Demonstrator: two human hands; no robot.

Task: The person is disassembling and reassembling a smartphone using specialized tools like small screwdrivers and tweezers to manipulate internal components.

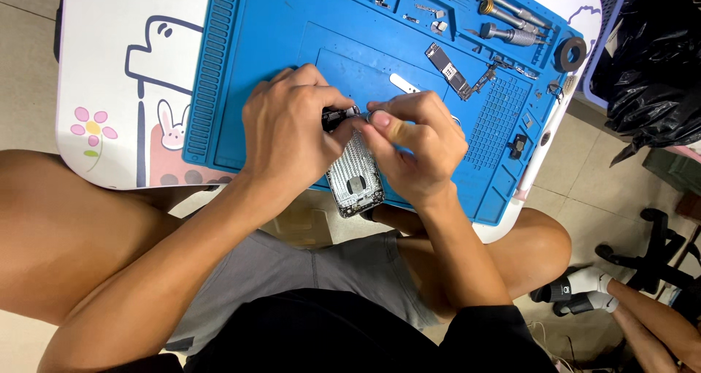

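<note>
Silver phone housing [355, 177] gripped by left hand [288, 128]; right hand [416, 143] pinches its top.

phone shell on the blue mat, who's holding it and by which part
Both hands hold the phone shell at its upper end: left hand on the top-left corner, right hand pinching the top edge. Lower end is free.

The person wears a black top with short sleeves; one black sleeve edge shows just above the elbow of the right arm, low in the view beside the grey shorts. Those shorts are light grey, soft and creased, with a stitched centre seam running down between the legs. Both forearms are bare, with no watch, band or glove. The left hand [288, 132] and the right hand [418, 145] carry no rings. The fingernails are short and plain. Both knees are bare beyond the shorts' hems.
</note>
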